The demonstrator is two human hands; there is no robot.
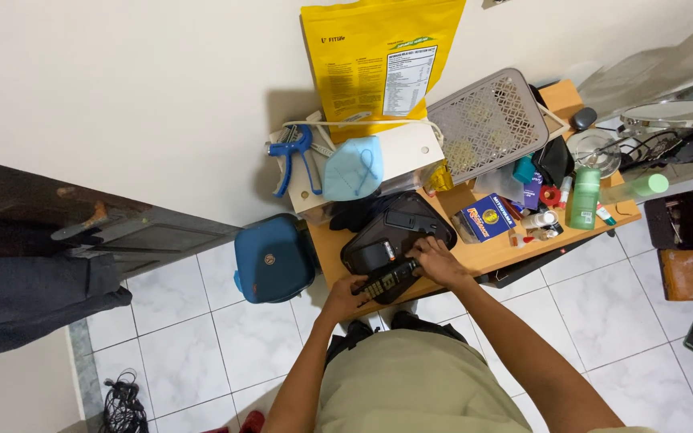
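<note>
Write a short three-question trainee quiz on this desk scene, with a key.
1. True or false: both hands are on the same dark handheld device.
2. What lies directly under that device? A) grey lattice basket B) black case C) blue box
3. Name the light blue item resting beside the blue hand gripper.

Key:
1. True: the left hand grips its near end and the right hand its far end.
2. B, the black case on the wooden desk.
3. A face mask.
</note>
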